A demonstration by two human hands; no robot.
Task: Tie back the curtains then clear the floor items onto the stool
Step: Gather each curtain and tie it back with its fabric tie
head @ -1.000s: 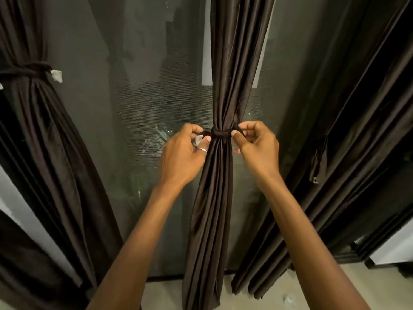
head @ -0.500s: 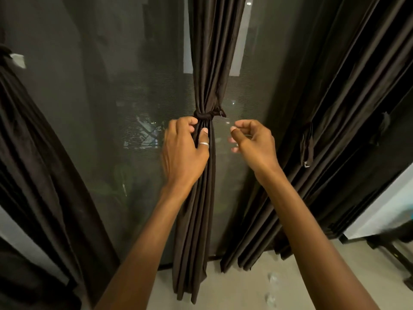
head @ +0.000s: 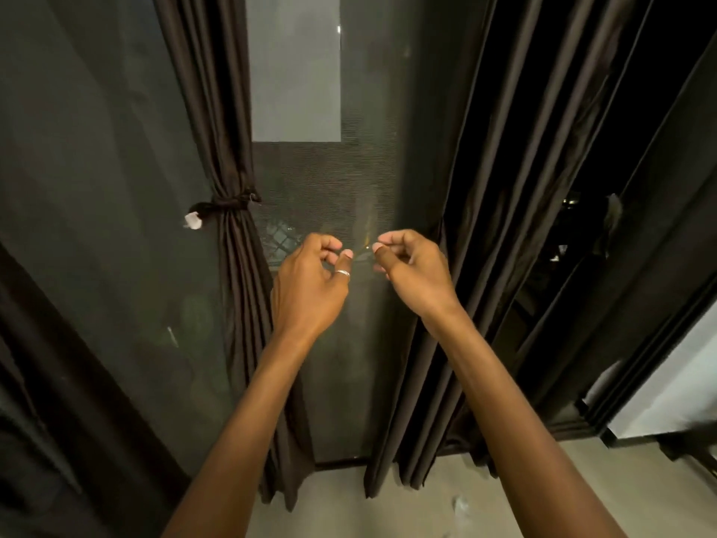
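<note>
A dark brown curtain (head: pixel 240 289) hangs left of centre, gathered by a matching tie (head: pixel 229 203) knotted round it, with a white tag (head: pixel 193 220) at the tie's end. To the right, a second dark curtain (head: pixel 485 227) hangs loose in long folds. My left hand (head: pixel 310 281) and my right hand (head: pixel 415 273) are raised side by side in front of the window mesh between the two curtains. Both have curled fingers and hold nothing. Neither hand touches a curtain. A small pale scrap (head: pixel 461 506) lies on the floor at the bottom right.
A third dark curtain (head: pixel 58 382) fills the left edge. The mesh window (head: pixel 329 196) is behind my hands, with a pale wall (head: pixel 667 390) at the right. A dark furniture leg (head: pixel 686 456) stands on the beige floor (head: pixel 349 498) at the lower right.
Both hands have let go of the tie and moved right, off the knotted curtain. The view has swung right, so the tied curtain now sits left of my hands.
</note>
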